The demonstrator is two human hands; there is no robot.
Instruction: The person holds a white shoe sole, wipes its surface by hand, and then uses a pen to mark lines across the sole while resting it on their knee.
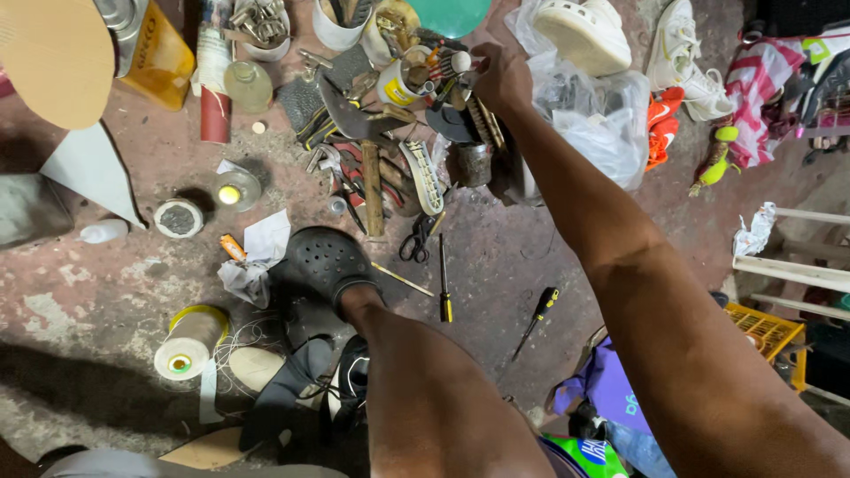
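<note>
One hand shows, the right hand (501, 78), stretched far out over the floor (106, 265) and curled down into the heap of tools (390, 133). Its fingers bend over the brushes (460, 66) and small containers at the heap's far edge, beside the white cup with a yellow patch (396, 87); whether they actually grasp anything I cannot tell, since the knuckles hide the fingertips. No left hand appears in the view.

Room around that hand is tight. A crumpled clear plastic bag (589, 119) lies just right of the forearm, with a white shoe sole (584, 34) on top of it, and the green round thing (449, 13) sits just beyond the hand at the upper edge. Nearer the body the floor opens up: a bare patch lies between the scissors (416, 241), the yellow-handled screwdriver (444, 279) and the black-and-yellow screwdriver (536, 319) (all three lie flat and apart from each other).

A foot in a black perforated clog (326, 261) stands just left of the scissors. Farther left are a spool of pale thread (188, 341) and a round tin (179, 218), well apart from the heap. A yellow crate (768, 329) sits at the right edge.
</note>
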